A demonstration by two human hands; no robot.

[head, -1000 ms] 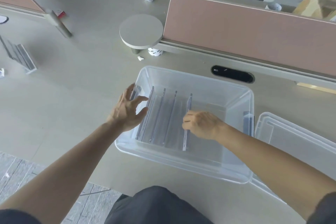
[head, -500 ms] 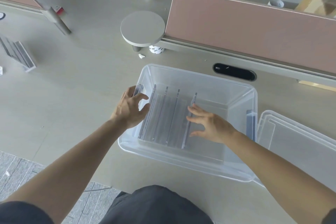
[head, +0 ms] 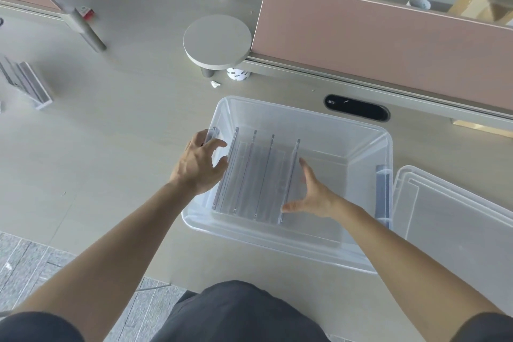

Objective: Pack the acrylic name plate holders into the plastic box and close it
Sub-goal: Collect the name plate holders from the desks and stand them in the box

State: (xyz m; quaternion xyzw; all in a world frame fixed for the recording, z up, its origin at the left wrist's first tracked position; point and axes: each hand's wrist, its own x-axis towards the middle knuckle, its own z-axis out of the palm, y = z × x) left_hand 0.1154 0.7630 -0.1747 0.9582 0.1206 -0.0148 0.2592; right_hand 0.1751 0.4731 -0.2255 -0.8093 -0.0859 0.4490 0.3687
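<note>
Head view, one frame.

- Plastic box (head: 302,114): clear, open-topped, on the desk (head: 111,141), just near of the pink divider panel (head: 388,44) and the black cable slot (head: 356,107).
- Acrylic name plate holders (head: 265,175): four upright clear panels inside the box, in its left half. They stand side by side and run near to far. The right half of the box floor is bare.
- Left hand (head: 197,164): at the box's left wall, fingers spread and loosely bent over the rim. It is released, with nothing closed in it. One fingertip touches the clear latch (head: 211,133) on that wall. I cannot tell whether it touches the leftmost holder.
- Right hand (head: 313,194): inside the box, released, fingers straight, palm turned left toward the rightmost holder. The thumb touches that panel at its near end; the fingers lie just beside it.
- Lid (head: 449,219): clear, lying flat on the desk, just right of the box.
- More holders (head: 26,83): a group on the desk at the far left, well apart from the box.
- Round shelf (head: 218,40): fixed at the left end of the divider.
</note>
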